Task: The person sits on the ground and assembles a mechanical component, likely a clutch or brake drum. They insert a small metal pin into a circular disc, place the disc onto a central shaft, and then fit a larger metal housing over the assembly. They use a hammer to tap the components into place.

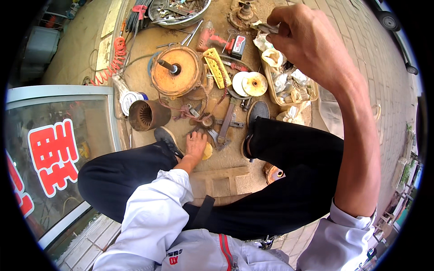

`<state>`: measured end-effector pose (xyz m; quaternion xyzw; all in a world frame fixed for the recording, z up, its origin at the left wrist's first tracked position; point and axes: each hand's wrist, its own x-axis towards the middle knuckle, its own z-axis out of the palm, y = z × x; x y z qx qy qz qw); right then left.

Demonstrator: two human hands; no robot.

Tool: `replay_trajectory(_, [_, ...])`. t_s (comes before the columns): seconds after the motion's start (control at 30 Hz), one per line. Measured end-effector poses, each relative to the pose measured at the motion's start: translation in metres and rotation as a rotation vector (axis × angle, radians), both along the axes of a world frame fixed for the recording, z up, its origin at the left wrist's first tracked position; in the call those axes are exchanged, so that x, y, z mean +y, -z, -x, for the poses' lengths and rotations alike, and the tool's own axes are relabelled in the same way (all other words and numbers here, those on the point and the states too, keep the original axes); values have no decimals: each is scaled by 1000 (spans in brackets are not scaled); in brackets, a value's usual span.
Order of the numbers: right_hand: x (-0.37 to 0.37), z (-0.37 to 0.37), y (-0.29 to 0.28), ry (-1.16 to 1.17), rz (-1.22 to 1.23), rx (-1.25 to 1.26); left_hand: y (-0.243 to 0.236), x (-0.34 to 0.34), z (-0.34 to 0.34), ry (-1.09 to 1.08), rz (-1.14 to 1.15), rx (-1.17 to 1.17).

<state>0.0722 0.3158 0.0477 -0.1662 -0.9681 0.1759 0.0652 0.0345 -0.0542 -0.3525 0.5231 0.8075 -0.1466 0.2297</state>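
Note:
My left hand [196, 145] rests low between my feet, fingers curled on a dark object I cannot make out, beside a yellow round piece [207, 151] and a small toothed metal part [206, 121] tied with rope. My right hand [300, 38] is raised at the upper right, pinching a small pale grey object [266, 28] over bags in a plastic bin [291, 93]. A long metal bracket [227, 122], a rusty housing with a shaft [167, 76] and a hollow rusty cylinder [143, 115] lie ahead of my left hand.
A red power drill [207, 36], yellow tool case [218, 67], white discs [254, 84] and a bowl of metal bits [177, 10] crowd the ground. A coiled red hose [116, 54] lies left. A glass door [95, 126] borders my left side; paving [366, 54] and parked wheels [389, 21] are right.

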Motion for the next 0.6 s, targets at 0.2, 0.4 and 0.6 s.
replay_trajectory(0.2, [6, 20, 22, -23, -65, 0, -39, 19, 18, -51, 290, -437])
replay_trajectory(0.4, [-12, 31, 21, -91, -40, 8, -210, 100, 81, 132, 186, -570])
replay_trajectory(0.6, [-20, 39, 26, -119, 77, -93, -393, 104, 150, -50, -253, -491])
